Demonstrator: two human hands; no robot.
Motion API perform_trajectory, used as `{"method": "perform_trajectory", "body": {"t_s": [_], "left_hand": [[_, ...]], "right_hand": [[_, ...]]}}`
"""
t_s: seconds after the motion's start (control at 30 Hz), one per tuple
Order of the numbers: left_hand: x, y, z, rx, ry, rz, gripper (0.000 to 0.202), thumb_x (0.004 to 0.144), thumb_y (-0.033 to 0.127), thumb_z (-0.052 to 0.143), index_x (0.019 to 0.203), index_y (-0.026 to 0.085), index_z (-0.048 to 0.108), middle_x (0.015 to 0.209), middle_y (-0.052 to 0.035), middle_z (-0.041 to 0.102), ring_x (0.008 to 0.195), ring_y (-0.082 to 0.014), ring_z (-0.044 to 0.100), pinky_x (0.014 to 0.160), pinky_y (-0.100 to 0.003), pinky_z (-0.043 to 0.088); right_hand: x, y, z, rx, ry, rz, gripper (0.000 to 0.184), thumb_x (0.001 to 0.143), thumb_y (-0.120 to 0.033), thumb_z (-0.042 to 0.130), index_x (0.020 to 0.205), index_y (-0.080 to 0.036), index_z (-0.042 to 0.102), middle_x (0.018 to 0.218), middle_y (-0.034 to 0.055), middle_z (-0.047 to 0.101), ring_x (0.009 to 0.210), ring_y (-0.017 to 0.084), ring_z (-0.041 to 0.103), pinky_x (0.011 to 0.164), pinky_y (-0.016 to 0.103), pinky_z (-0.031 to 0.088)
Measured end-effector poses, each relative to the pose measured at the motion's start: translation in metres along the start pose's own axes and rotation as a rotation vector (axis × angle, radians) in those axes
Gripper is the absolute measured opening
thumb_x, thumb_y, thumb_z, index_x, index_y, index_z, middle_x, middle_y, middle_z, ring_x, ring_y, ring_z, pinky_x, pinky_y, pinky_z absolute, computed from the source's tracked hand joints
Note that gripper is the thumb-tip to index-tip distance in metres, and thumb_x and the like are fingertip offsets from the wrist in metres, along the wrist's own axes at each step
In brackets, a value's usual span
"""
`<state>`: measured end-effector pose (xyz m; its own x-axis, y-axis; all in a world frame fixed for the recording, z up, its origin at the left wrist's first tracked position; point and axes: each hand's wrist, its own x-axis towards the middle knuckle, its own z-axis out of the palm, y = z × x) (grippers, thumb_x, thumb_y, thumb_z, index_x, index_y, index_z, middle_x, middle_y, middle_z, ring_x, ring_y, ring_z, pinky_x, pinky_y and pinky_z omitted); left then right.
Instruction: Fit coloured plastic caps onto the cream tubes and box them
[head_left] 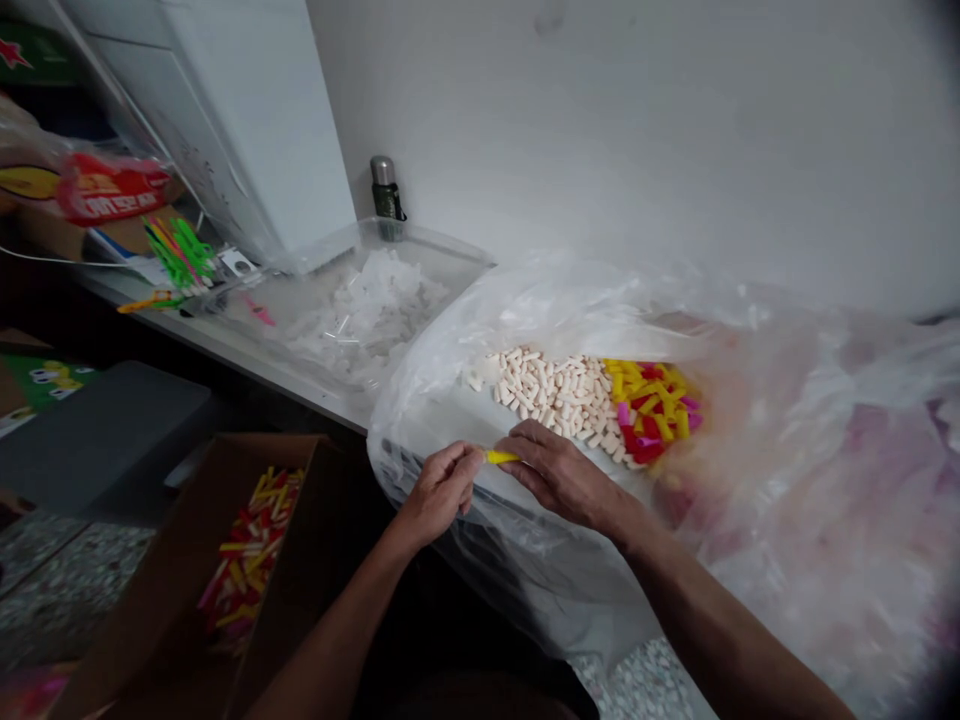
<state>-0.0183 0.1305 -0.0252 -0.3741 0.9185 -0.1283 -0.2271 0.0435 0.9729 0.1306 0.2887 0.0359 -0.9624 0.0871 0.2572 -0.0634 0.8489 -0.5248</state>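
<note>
While the left hand [442, 490] and right hand [559, 475] close together on a small yellow piece [501, 457], it sits just above the edge of a clear plastic bag [450, 500] at lower center. Inside the bag lie pale cream pellets [547, 395] and red, yellow and pink pieces [649, 410]. At lower left, a cardboard box [180, 590] holds more coloured pieces [251, 560].

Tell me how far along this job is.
Done, it seems: the cardboard box already holds a heap of red, yellow and white plastic pieces. In hand: a yellow plastic piece between the left hand and the right hand. Left: cream pieces and red, yellow and pink pieces lying in the clear plastic bag.
</note>
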Motion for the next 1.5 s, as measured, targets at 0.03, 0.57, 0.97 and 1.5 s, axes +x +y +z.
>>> {"method": "perform_trajectory", "body": {"t_s": [0.03,0.57,0.97,1.5], "left_hand": [[-0.001,0.000,-0.001,0.015,-0.010,-0.001,0.039,0.100,0.057,0.056,0.092,0.019,0.061,0.055,0.0091,0.040,0.046,-0.0084,0.039,0.049,-0.022,0.039],[-0.013,0.014,0.005,0.179,0.067,0.172,0.028,0.100,0.045,0.061,0.101,0.018,0.066,0.072,0.0003,0.062,0.069,-0.0147,0.063,0.068,-0.026,0.050],[-0.020,0.000,0.009,0.057,0.144,0.176,0.028,0.104,0.045,0.055,0.093,0.020,0.062,0.064,0.0051,0.048,0.056,-0.0113,0.048,0.058,-0.025,0.046],[-0.095,0.025,-0.131,1.044,0.980,0.015,0.035,0.100,0.043,0.050,0.114,0.017,0.069,0.108,-0.0132,0.073,0.096,-0.0295,0.070,0.088,-0.041,0.052]], "right_hand": [[0.000,-0.001,0.000,-0.010,-0.007,-0.005,0.024,0.108,-0.026,0.050,0.125,-0.021,0.067,0.108,0.0108,0.064,0.101,0.022,0.063,0.089,0.037,0.058],[-0.004,-0.008,0.017,0.211,-0.029,0.192,0.026,0.112,-0.036,0.043,0.108,-0.021,0.063,0.096,0.0050,0.067,0.089,0.017,0.065,0.080,0.030,0.052],[-0.002,-0.011,0.033,0.233,-0.017,0.224,0.035,0.112,-0.044,0.039,0.100,-0.019,0.060,0.090,0.0041,0.062,0.083,0.018,0.060,0.076,0.031,0.047],[0.073,0.073,0.016,-0.346,0.143,0.502,0.053,0.100,-0.029,0.061,0.149,-0.015,0.049,0.134,0.0205,0.061,0.114,0.032,0.063,0.091,0.040,0.052]]}}
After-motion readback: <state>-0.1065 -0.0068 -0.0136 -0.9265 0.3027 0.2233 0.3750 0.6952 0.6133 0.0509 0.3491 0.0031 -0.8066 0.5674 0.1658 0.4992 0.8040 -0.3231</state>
